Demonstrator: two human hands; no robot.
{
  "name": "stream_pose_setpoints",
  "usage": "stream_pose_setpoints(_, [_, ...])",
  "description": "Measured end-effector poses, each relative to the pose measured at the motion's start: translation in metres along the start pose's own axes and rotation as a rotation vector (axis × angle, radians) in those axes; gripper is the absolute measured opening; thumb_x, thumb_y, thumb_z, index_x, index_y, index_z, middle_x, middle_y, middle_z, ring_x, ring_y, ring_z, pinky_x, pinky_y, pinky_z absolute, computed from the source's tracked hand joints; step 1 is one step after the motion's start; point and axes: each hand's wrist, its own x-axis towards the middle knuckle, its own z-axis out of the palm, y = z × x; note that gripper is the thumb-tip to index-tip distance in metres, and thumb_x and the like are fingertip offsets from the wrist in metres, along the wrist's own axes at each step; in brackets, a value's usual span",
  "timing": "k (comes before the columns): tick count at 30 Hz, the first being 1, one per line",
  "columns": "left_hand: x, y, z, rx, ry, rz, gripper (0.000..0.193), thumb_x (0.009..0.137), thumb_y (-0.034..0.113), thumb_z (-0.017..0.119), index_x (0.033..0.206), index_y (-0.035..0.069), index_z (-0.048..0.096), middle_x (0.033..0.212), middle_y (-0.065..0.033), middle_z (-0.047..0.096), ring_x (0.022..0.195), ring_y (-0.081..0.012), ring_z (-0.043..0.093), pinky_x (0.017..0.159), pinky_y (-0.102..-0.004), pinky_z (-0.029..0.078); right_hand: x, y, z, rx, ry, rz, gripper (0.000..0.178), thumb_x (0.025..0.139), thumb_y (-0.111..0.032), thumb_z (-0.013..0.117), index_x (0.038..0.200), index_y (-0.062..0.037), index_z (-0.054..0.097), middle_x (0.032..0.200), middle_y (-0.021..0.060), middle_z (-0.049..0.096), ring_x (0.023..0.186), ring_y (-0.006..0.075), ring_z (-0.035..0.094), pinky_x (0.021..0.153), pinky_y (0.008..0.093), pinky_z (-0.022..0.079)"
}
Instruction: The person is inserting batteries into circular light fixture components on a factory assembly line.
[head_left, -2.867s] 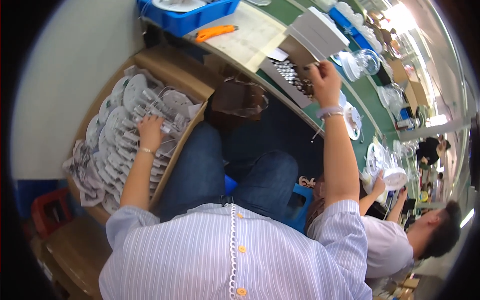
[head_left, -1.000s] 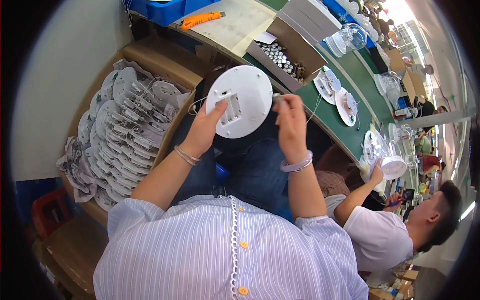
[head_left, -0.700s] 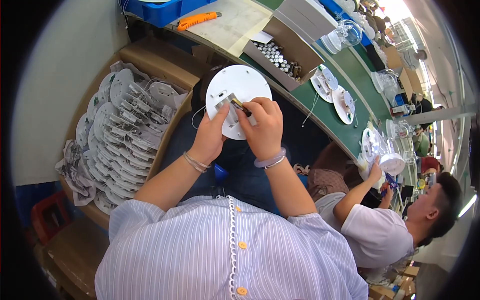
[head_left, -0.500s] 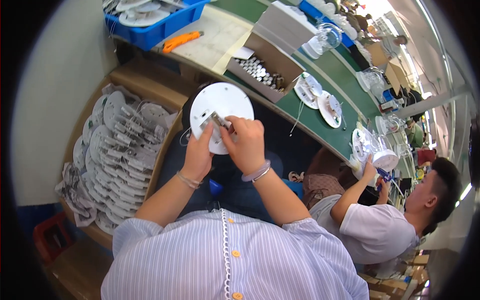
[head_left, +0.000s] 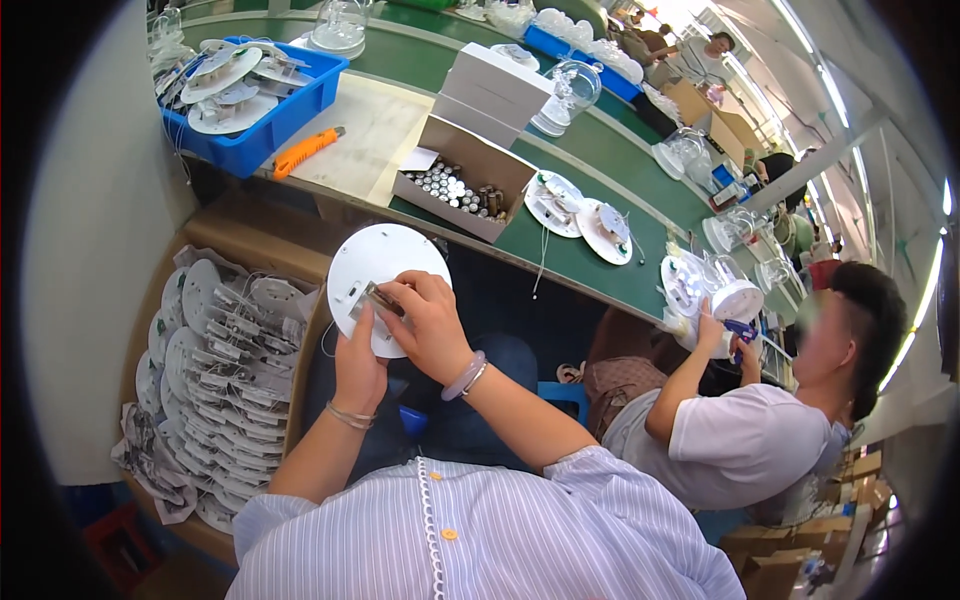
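Observation:
My left hand [head_left: 358,370] grips the lower edge of a white round lamp base [head_left: 395,250], its thumb lying on the face by a rectangular battery compartment. Over that compartment, the fingers of my right hand [head_left: 432,325] are closed on a battery [head_left: 382,298], partly hidden under the fingertips. How far the battery sits inside I cannot tell. The base is held above my lap, tilted toward me, with a thin white wire hanging at its left side.
Left, a carton [head_left: 312,375] holds stacked lamp bases. On the green bench [head_left: 530,262] are a battery box [head_left: 440,218], an orange cutter [head_left: 306,152], a blue bin [head_left: 325,95] and two lamp bases [head_left: 604,232]. To the right, a co-worker [head_left: 740,430] holds a blue glue gun [head_left: 740,330].
In the picture, both hands and the lamp base have shifted left and down, and the bench has also moved that way as the view turned. My grip looks much the same.

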Motion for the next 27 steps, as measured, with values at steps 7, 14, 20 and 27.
stream_pose_setpoints(7, [-0.003, -0.008, 0.001, 0.131, 0.021, -0.065, 0.034, 0.086, 0.018, 0.044, 0.117, 0.006, 0.038, 0.111, -0.0052, 0.047, 0.097, -0.0145, 0.049, 0.077, -0.0258, 0.043, -0.003, 0.007, 0.006, 0.158, 0.014, 0.220, 0.015, 0.066, -0.008, 0.058, 0.080, -0.0032, 0.054, 0.081, 0.0104, 0.052, 0.079, 0.0271, 0.049, 0.072, 0.0340, 0.037])
stream_pose_setpoints(14, [-0.003, -0.008, -0.002, 0.080, 0.046, -0.041, 0.034, 0.086, 0.017, 0.043, 0.118, 0.007, 0.036, 0.112, -0.0064, 0.046, 0.098, -0.0155, 0.049, 0.077, -0.0266, 0.044, -0.005, 0.005, 0.007, 0.003, 0.048, 0.143, 0.012, 0.071, -0.007, 0.055, 0.082, -0.0016, 0.053, 0.081, 0.0116, 0.053, 0.076, 0.0282, 0.051, 0.070, 0.0339, 0.038])
stream_pose_setpoints(20, [-0.005, -0.003, 0.003, 0.058, 0.035, -0.089, 0.034, 0.087, 0.018, 0.041, 0.118, 0.006, 0.035, 0.111, -0.0073, 0.046, 0.099, -0.0177, 0.049, 0.078, -0.0292, 0.045, -0.007, 0.001, -0.004, -0.076, -0.035, 0.069, 0.007, 0.068, -0.008, 0.058, 0.074, -0.0034, 0.059, 0.071, 0.0091, 0.054, 0.066, 0.0257, 0.052, 0.060, 0.0340, 0.041])
stream_pose_setpoints(27, [-0.007, 0.002, 0.001, -0.036, 0.073, -0.182, 0.033, 0.088, 0.022, 0.040, 0.118, 0.009, 0.037, 0.112, -0.0062, 0.047, 0.101, -0.0184, 0.049, 0.080, -0.0329, 0.044, -0.006, 0.001, -0.003, -0.070, 0.032, 0.061, 0.015, 0.069, -0.012, 0.058, 0.083, -0.0069, 0.059, 0.082, 0.0077, 0.052, 0.079, 0.0239, 0.048, 0.074, 0.0342, 0.034])
